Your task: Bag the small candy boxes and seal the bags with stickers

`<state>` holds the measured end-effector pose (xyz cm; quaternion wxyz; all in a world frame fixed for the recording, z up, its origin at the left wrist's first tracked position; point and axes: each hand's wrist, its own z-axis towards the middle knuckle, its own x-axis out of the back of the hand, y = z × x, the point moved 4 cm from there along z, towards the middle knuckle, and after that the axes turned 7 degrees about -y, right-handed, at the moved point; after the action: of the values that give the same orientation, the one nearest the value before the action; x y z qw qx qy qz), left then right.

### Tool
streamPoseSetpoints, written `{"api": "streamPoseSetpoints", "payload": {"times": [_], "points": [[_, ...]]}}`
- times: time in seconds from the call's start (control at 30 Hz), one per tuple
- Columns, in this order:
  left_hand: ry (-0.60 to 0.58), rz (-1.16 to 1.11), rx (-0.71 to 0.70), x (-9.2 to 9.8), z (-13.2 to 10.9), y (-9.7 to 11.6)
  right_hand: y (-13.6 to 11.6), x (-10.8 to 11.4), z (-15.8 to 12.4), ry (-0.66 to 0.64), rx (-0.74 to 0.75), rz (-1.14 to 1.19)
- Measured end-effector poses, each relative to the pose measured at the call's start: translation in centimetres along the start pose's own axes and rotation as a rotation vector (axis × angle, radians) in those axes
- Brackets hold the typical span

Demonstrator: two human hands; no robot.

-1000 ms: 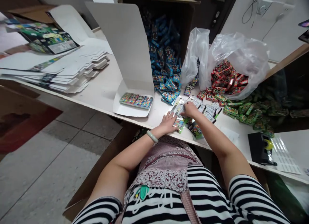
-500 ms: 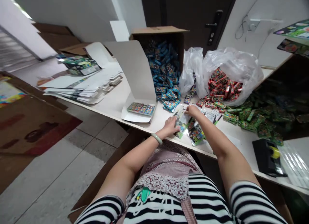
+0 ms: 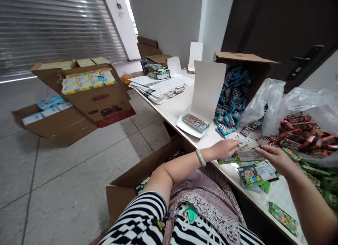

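My left hand (image 3: 227, 148), a pale green bangle on its wrist, grips the left end of a printed plastic bag (image 3: 249, 154) with a clear window. The fingers of my right hand (image 3: 273, 156) pinch the bag's right end, so it is held between both hands just above the table. Below lie more flat printed bags (image 3: 249, 175) in dark and green colours. Close to the table's front edge rests a green candy-like packet (image 3: 283, 218). Left of my hands, an open white box (image 3: 208, 86) with its lid raised holds a row of colourful packets (image 3: 195, 122).
A carton (image 3: 244, 56) of blue packets (image 3: 233, 93) stands behind. Plastic bags with red packets (image 3: 307, 130) and a heap of green packets (image 3: 329, 181) are on the right. Flattened white boxes (image 3: 163, 88) lie farther left. Cartons (image 3: 105, 111) stand on the floor.
The view has turned left, bringing the shutter and floor cartons into sight. My hands have come from the bags lying on the table to holding one bag raised between them.
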<state>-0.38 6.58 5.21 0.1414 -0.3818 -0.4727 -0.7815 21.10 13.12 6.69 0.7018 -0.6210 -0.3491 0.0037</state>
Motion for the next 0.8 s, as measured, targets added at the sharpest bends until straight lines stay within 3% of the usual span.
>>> {"api": "streamPoseSetpoints", "payload": {"times": [0.1, 0.2, 0.27, 0.33, 0.4, 0.43, 0.5, 0.57, 0.67, 0.73, 0.8], "points": [[-0.011, 0.139, 0.037, -0.2, -1.5, 0.1, 0.0, -2.9, 0.0, -0.126, -0.093, 0.191], [-0.009, 0.110, 0.109, 0.1, -2.5, -0.8, -1.5, -4.6, 0.5, -0.139, -0.055, 0.158], [0.056, -0.010, 0.150, 0.9, -3.2, -1.5, -3.1, -4.7, 0.3, 0.021, 0.059, 0.005], [0.185, -0.207, 0.205, 1.8, -4.0, -2.3, -4.5, -4.5, -0.6, 0.303, 0.205, -0.147], [0.327, -0.444, 0.235, 2.3, -4.6, -2.9, -4.8, -5.1, -1.9, 0.454, 0.285, -0.122], [0.386, -0.566, 0.229, 2.3, -4.8, -3.0, -4.5, -5.8, -2.2, 0.414, 0.273, -0.045], [0.435, -0.811, 0.186, 1.7, -5.0, -3.1, -3.4, -7.9, -2.5, 0.206, 0.173, 0.127], [0.395, -1.092, 0.167, 0.6, -5.0, -2.9, -2.3, -9.8, -2.9, 0.071, 0.063, 0.219], [0.335, -1.478, 0.217, -1.1, -5.4, -2.6, -1.6, -10.9, -3.3, 0.159, 0.007, 0.322], [0.314, -1.553, 0.232, -1.6, -6.2, -2.4, -1.3, -11.1, -3.5, 0.227, -0.001, 0.405], [0.230, -1.461, 0.244, -2.1, -7.5, -2.2, -0.9, -11.1, -3.7, 0.281, -0.028, 0.452]]}}
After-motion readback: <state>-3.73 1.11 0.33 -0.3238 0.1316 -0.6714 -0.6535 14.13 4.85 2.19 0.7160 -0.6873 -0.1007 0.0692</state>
